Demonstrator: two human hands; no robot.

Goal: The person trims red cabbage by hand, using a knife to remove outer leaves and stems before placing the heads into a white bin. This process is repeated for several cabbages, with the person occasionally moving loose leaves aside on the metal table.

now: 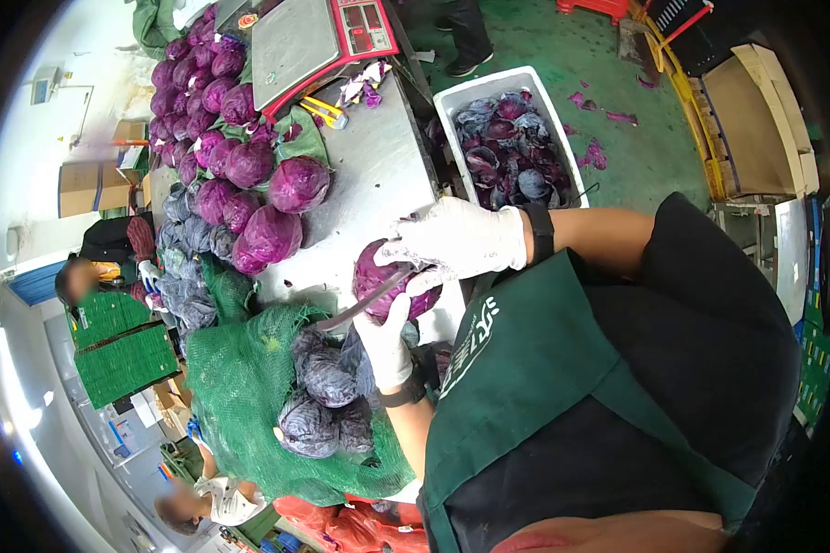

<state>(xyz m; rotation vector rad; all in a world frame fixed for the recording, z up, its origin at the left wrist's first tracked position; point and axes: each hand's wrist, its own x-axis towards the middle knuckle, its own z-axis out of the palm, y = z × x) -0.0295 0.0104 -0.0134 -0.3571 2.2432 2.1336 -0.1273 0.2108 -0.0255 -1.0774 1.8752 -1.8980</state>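
Observation:
A red cabbage (371, 276) is between my two white-gloved hands at the table's near edge. My right hand (461, 241) is closed around a knife, its handle hidden by the glove. The knife blade (364, 302) runs across the cabbage and points away from that hand. With its fingers curled against the cabbage's other side, my left hand (387, 343) holds it. Beside my left hand, several dull, darker cabbages (327, 378) lie on a green mesh sack (240, 387).
Peeled red cabbages (272, 235) are heaped on the metal table (378, 152), near a red scale (369, 28) and a yellow-handled tool (323, 111). A white bin (567, 152) of leaves stands on the floor. Two people work across the table; another person's legs (466, 32) show beyond.

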